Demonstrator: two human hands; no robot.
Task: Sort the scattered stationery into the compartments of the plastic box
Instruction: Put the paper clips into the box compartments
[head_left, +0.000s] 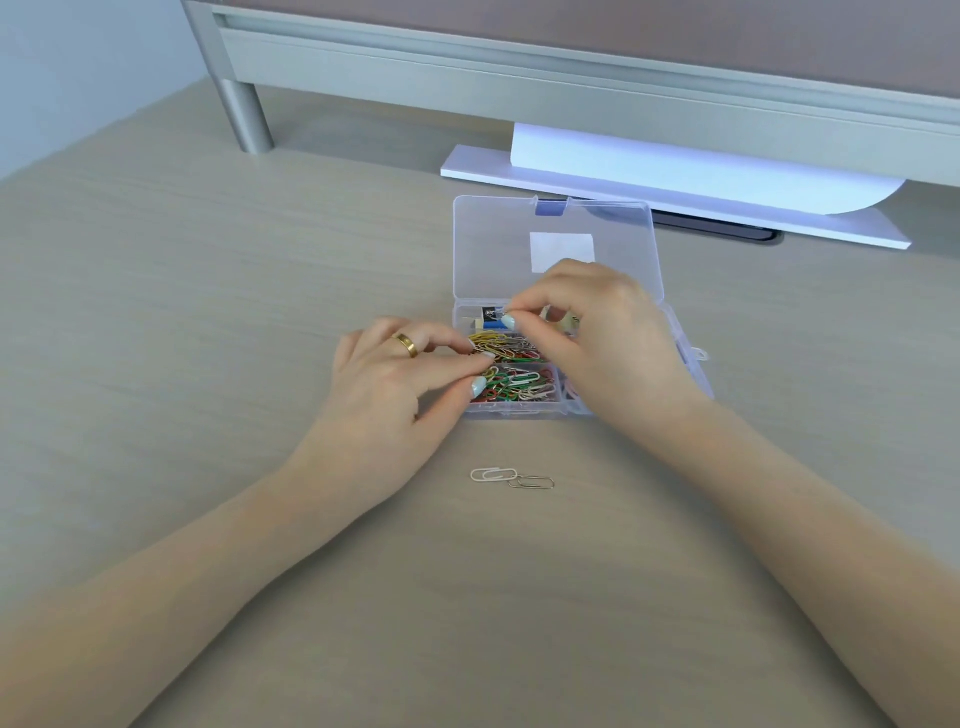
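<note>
Two loose paper clips (511, 478) lie on the tabletop (208, 312) near its front edge, unsorted.
My left hand (395, 384) pinches clips over the plastic box (691, 358); my right hand (597, 332) pinches something small, perhaps a clip, over a back compartment for dropping.

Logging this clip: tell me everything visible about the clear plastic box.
The plastic box looks like clear, thin plastic, lying flat on the desk with its hinged lid folded back flat; a white label shows through it. Its compartments hold coloured paper clips and small items at the back. The left hand reaches in over its left edge; the right hand covers its right side.
</note>
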